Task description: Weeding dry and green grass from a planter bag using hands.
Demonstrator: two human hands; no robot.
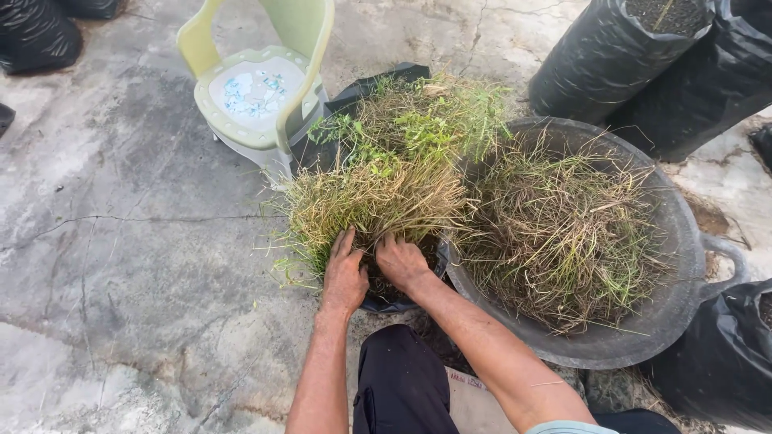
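Observation:
A thick clump of dry and green grass (386, 173) fills a black plastic bag (394, 301) on the concrete floor in front of me. My left hand (344, 277) presses flat on the near left of the clump, fingers spread into the stalks. My right hand (400, 261) is beside it, fingers pushed down into the grass at the bag's mouth. The fingertips of both hands are partly hidden by the stalks.
A wide black tub (675, 241) with more dry grass sits at the right, touching the bag. A small pale green plastic chair (257, 80) stands behind. Tall black soil-filled bags (611, 56) stand at the back right, another (720, 362) at the near right.

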